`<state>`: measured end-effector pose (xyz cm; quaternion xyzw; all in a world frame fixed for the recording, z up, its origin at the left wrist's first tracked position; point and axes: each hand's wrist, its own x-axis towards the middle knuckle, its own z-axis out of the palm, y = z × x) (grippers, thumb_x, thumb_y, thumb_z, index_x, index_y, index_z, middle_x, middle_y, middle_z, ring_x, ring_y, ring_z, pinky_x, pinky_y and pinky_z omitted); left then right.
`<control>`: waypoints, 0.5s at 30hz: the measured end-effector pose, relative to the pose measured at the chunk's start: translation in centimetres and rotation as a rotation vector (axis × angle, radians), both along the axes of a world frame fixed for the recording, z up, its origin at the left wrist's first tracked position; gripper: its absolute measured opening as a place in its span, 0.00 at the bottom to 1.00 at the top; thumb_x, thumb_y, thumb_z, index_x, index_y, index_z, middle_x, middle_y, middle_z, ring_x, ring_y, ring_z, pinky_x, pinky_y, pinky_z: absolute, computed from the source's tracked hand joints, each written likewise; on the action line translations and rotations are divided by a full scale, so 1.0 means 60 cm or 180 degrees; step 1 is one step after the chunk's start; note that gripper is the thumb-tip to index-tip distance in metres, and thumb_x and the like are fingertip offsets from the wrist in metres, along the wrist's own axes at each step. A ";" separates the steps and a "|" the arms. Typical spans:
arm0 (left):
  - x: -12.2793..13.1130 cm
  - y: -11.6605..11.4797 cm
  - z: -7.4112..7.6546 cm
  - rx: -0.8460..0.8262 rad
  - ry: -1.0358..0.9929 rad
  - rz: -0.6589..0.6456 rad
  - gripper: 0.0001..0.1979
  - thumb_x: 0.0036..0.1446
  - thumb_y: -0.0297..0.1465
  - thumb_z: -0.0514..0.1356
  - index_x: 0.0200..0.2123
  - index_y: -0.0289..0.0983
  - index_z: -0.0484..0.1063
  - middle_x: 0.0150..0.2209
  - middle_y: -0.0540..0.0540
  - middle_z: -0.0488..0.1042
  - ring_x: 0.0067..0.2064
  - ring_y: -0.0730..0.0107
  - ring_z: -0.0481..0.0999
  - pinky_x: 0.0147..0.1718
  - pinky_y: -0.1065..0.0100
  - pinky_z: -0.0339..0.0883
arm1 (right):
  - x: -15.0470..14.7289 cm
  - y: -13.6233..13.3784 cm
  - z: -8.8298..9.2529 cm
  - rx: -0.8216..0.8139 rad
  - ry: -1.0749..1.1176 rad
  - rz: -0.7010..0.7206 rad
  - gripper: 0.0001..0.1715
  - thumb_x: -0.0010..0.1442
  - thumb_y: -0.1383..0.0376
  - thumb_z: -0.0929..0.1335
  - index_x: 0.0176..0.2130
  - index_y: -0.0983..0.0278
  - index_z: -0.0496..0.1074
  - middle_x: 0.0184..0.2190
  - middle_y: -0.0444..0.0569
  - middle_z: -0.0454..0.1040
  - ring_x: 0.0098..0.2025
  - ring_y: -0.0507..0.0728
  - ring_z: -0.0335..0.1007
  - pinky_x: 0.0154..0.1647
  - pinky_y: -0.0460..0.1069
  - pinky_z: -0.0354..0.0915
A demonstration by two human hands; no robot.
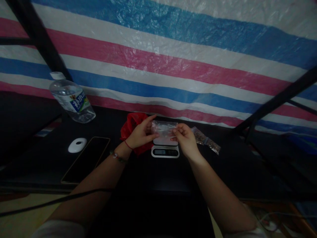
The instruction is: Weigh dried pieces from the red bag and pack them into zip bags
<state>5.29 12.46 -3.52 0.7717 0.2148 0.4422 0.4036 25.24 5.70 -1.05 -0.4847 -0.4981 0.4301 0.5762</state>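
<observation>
A clear plastic bag (162,128) is held up over a small white digital scale (165,152), whose display is lit but hard to read. My right hand (185,137) pinches the bag's right side between thumb and fingers. On its left side, my left hand (142,133) has the thumb across the front of the bag and the other fingers partly hidden behind, with one finger pointing up. Behind my left hand lies a crumpled red plastic bag (135,119). Small clear packets of brownish bits (206,140) lie just right of my right hand.
A large clear bottle (71,99) stands at the back left. In front of it are a white rounded case (77,145) and a phone (86,160) on the black table (158,178). Striped plastic sheeting (173,62) hangs behind, with dark metal bars (274,102) at both sides.
</observation>
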 end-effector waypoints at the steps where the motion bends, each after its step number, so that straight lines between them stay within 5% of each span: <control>1: 0.004 -0.001 -0.003 -0.0223 -0.0074 -0.0078 0.38 0.55 0.37 0.62 0.64 0.38 0.47 0.41 0.41 0.75 0.39 0.63 0.77 0.37 0.62 0.74 | 0.004 -0.008 -0.003 0.0021 -0.0036 0.0018 0.14 0.51 0.58 0.70 0.34 0.61 0.63 0.28 0.42 0.74 0.29 0.53 0.74 0.26 0.46 0.70; 5: 0.014 -0.005 -0.011 -0.0500 -0.0029 -0.0026 0.32 0.54 0.33 0.63 0.60 0.35 0.57 0.34 0.46 0.76 0.35 0.67 0.78 0.35 0.67 0.73 | 0.021 -0.035 -0.005 0.0287 -0.0670 0.0168 0.10 0.54 0.61 0.68 0.37 0.62 0.67 0.34 0.46 0.75 0.34 0.54 0.74 0.33 0.48 0.70; 9: 0.022 -0.017 -0.004 -0.0068 0.0625 -0.0305 0.14 0.54 0.34 0.63 0.43 0.34 0.73 0.32 0.47 0.78 0.32 0.70 0.77 0.32 0.72 0.70 | 0.019 -0.059 0.006 0.0536 -0.1868 0.0247 0.18 0.53 0.63 0.71 0.45 0.61 0.71 0.38 0.48 0.76 0.37 0.55 0.74 0.39 0.50 0.68; 12: 0.029 -0.028 0.004 0.0376 0.1064 -0.0526 0.09 0.56 0.34 0.62 0.34 0.34 0.76 0.29 0.48 0.78 0.31 0.73 0.76 0.31 0.74 0.67 | 0.012 -0.073 0.011 0.0576 -0.2451 0.0251 0.06 0.57 0.65 0.68 0.37 0.62 0.74 0.33 0.47 0.77 0.35 0.55 0.73 0.39 0.49 0.66; 15: 0.032 -0.030 0.005 0.0634 0.1192 -0.0544 0.08 0.56 0.33 0.61 0.33 0.35 0.77 0.28 0.49 0.78 0.30 0.74 0.76 0.30 0.75 0.65 | 0.035 -0.081 0.016 0.0474 -0.2506 0.0009 0.07 0.59 0.65 0.65 0.33 0.62 0.74 0.30 0.46 0.76 0.33 0.54 0.72 0.37 0.48 0.65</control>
